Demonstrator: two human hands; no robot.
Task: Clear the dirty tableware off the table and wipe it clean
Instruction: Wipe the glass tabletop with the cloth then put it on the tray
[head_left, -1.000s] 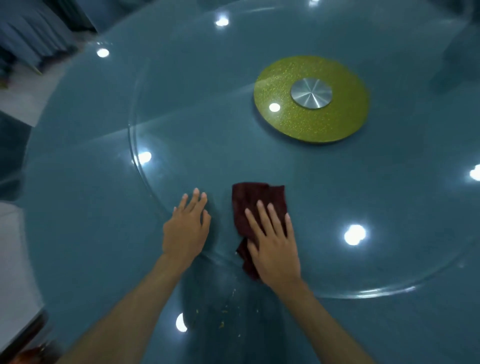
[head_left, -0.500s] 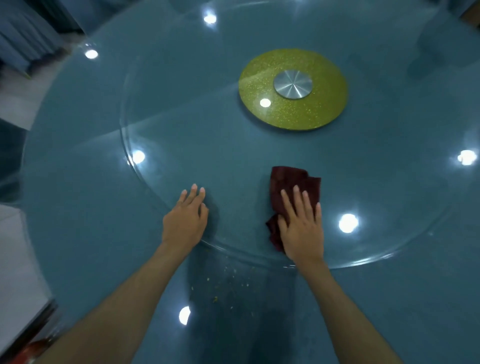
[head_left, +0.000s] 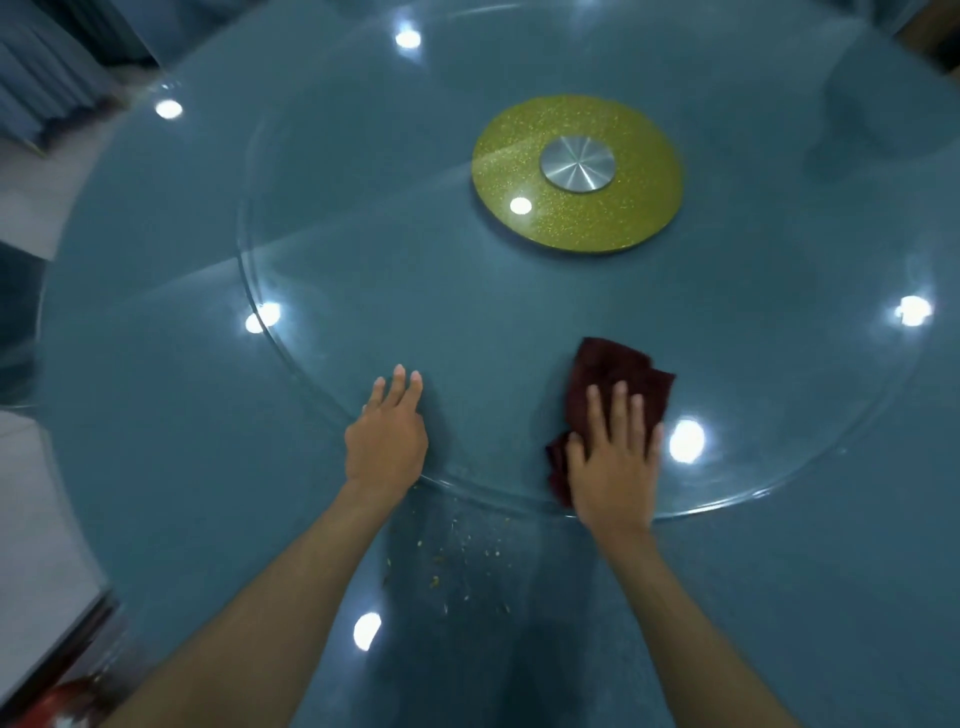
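Right hand (head_left: 613, 460) presses one maroon cloth (head_left: 621, 369) with straight fingers; left hand (head_left: 387, 441) rests flat on one glass turntable (head_left: 405, 223).

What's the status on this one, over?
Left grip flat at round glass turntable rim. Right grip pressing dark red cloth. Crumbs on blue table, unwiped.

This is looking like a dining room, though whether in a home or a restaurant is not showing. A big round blue table (head_left: 156, 415) is filling nearly the whole view. A round glass turntable (head_left: 415, 234) is sitting on it, over a glittery yellow-green disc (head_left: 519, 156) with a metal hub (head_left: 576, 163). Food crumbs (head_left: 467, 551) are lying near the table's front edge. Bright spots (head_left: 687, 440) of lamplight are glinting in the glass. A pleated curtain (head_left: 41, 73) is hanging at far left, by a pale floor (head_left: 31, 519).
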